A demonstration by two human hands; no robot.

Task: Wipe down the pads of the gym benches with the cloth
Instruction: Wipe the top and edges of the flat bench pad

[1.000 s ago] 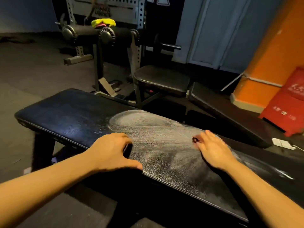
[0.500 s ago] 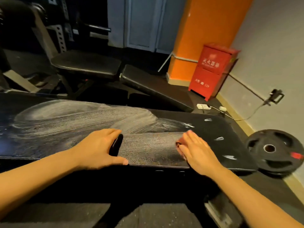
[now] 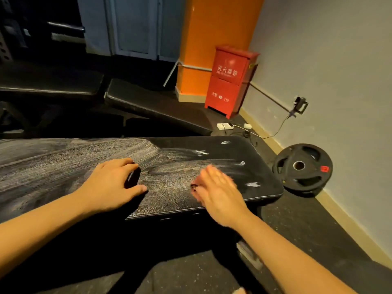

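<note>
At the pad's right end, I note the right hand has advanced, fingers flat on the cloth; the left hand curls its fingers round something dark; droplets remain.

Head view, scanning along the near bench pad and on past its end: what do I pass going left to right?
left hand → right hand → white foam smear → weight plate
</note>
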